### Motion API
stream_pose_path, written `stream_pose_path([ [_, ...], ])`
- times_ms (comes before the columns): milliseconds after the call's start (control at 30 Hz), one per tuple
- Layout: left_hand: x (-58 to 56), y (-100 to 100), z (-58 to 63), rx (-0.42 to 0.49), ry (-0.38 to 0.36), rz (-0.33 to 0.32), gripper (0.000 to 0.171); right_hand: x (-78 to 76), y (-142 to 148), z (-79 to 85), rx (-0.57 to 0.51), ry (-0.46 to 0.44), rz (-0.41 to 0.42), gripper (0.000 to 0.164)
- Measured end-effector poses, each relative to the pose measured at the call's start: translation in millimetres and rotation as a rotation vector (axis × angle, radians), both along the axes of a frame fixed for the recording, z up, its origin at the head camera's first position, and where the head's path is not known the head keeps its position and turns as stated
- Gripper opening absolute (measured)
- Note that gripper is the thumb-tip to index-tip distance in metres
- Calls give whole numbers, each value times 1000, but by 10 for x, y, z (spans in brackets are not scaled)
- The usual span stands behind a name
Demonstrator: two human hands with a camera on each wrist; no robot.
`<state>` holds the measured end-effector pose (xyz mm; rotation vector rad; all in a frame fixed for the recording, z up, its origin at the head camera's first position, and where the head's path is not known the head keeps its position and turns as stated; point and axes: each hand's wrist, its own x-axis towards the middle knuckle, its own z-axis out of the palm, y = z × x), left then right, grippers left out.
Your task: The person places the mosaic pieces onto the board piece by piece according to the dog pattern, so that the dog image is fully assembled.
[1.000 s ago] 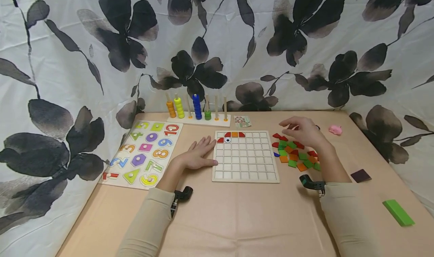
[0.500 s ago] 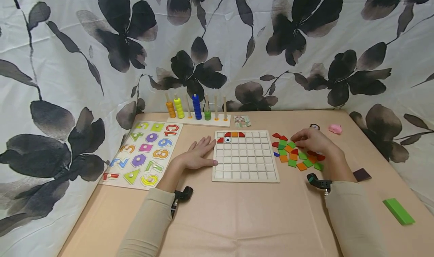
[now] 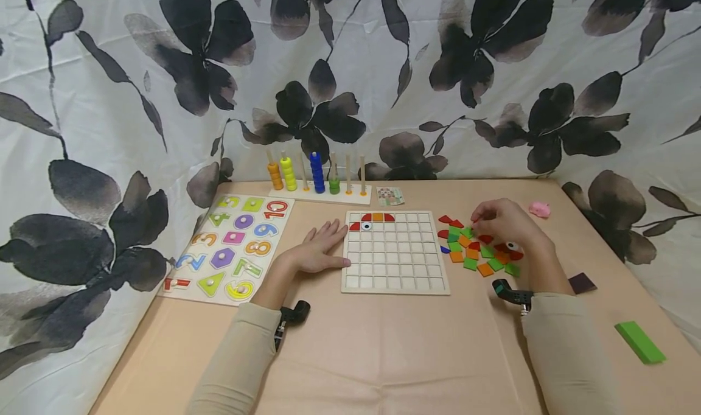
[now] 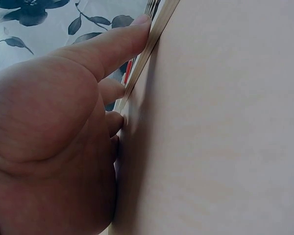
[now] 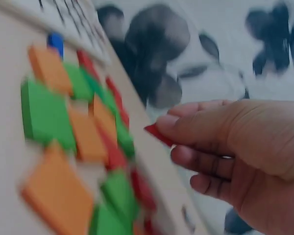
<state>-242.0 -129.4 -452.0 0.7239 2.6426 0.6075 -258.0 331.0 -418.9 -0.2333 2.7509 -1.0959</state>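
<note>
My left hand [image 3: 319, 249] lies with straight fingers along the left edge of a pale gridded board [image 3: 394, 269]; in the left wrist view its thumb [image 4: 122, 46] touches the board's edge. Red pieces, an orange square [image 3: 378, 217] and an eye tile [image 3: 366, 226] sit in the board's upper left cells. Over the far side of a pile of coloured tiles is my right hand [image 3: 509, 223]. Between thumb and fingertips it pinches a small red tile [image 5: 158, 135], seen in the right wrist view. Green [image 5: 46, 117], orange and red tiles lie below it.
A number puzzle board [image 3: 232, 251] lies left. Behind stand a peg stacker [image 3: 323, 193] with coloured beads and a small patterned card [image 3: 390, 196]. A pink pig-like figure [image 3: 540, 209], a dark square [image 3: 582, 283] and a green block [image 3: 639, 342] lie on the right.
My right hand has come down and right onto the tile pile, then lifted slightly, and a red tile shows in its fingers. My left hand stays at the board's edge.
</note>
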Motion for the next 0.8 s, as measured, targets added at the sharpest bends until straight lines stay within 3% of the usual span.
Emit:
stream_pose_path([
  [200,-9,-13,-25,4,10,-4,90,-96,-629,146,-71,218,102,9],
  [367,-3,-12,-10,8,5,-1,90,-226,-1165,108,-201,180,232,12],
  [500,2,-2,6,15,-11,2,90,-356,-1474,12,-217,170,289,12],
  [800,-1,-6,3,16,-7,0,90,-519,-1876,-159,-67,161,333,7],
])
